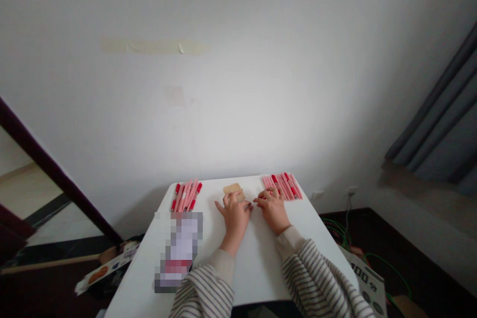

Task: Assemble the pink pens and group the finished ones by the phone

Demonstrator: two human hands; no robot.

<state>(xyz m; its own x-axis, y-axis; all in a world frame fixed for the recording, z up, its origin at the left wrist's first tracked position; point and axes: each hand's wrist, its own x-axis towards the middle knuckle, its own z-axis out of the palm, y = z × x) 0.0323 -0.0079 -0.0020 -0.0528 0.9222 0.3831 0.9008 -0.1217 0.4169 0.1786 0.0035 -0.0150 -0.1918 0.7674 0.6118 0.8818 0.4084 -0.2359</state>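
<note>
Striped sleeves lead onto the white desk, where the left hand and right hand lie close together, fingers loosely curled. Their tips meet at a thin dark item; whether either grips it is too small to tell. Just beyond lies a tan block, with pink pens far left and more pens far right.

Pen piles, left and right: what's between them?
Head view: a small tan block, the left hand touching it, and the right hand beside.
</note>
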